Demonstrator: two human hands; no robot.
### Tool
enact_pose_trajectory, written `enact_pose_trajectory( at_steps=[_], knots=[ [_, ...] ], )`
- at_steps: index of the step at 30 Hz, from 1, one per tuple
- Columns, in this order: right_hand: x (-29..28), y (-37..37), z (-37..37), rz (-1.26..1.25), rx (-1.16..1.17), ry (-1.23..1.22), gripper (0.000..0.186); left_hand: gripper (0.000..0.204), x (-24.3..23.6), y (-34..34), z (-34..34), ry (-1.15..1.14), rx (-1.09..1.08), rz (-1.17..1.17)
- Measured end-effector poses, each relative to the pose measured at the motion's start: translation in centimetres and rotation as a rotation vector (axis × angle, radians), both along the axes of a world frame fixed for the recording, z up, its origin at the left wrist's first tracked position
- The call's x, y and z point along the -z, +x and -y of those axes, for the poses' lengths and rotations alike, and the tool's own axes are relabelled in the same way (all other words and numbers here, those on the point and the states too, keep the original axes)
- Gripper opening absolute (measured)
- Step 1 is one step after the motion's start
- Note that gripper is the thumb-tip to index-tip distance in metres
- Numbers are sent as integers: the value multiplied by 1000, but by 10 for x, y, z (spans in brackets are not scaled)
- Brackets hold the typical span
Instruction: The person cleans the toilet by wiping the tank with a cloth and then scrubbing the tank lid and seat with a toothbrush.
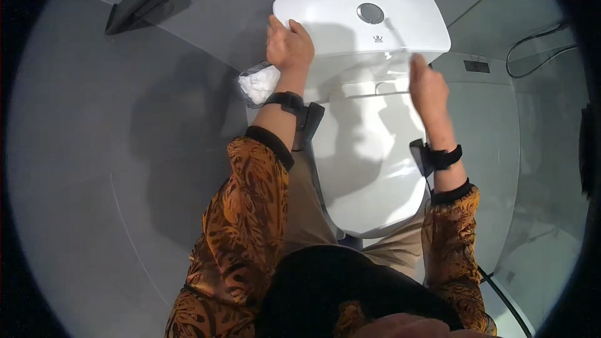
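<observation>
A white toilet cistern lid (325,15), with a round metal flush button (370,14) on top, lies ahead of me. My left hand (289,47) is at its left end, thumb over the top and fingers along the side. My right hand (429,91) is raised by the right front edge of the cistern, curled and slightly blurred. A faint pale streak runs from near its thumb across the lid; I cannot make out what it is. Below lies the closed white toilet seat cover (369,156). Both wrists wear black straps.
A clear bag with crumpled white tissue (260,84) is left of the cistern. A dark holder (143,1) is on the wall at far left. A floor drain (477,66) and a looped hose (532,47) are on the right. My legs straddle the bowl.
</observation>
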State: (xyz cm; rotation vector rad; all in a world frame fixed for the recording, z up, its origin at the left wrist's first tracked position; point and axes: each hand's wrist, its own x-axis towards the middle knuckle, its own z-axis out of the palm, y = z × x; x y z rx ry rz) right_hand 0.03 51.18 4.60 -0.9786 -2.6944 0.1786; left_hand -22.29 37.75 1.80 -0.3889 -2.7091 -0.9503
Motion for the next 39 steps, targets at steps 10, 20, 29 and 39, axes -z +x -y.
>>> enact_pose_trajectory(
  at_steps=[10,20,29,39],
  knots=[
    [-14,-23,-31,103,36,44,21,48,1,0,5,-21,24,9],
    [-18,-49,-52,188,-11,35,28,49,-1,2,8,-24,2,-25],
    [-9,-31,-113,109,235,21,33,48,-1,-1,4,-26,-8,-19],
    [10,11,-84,20,230,-47,35,49,5,-5,8,-40,-9,-33]
  ],
)
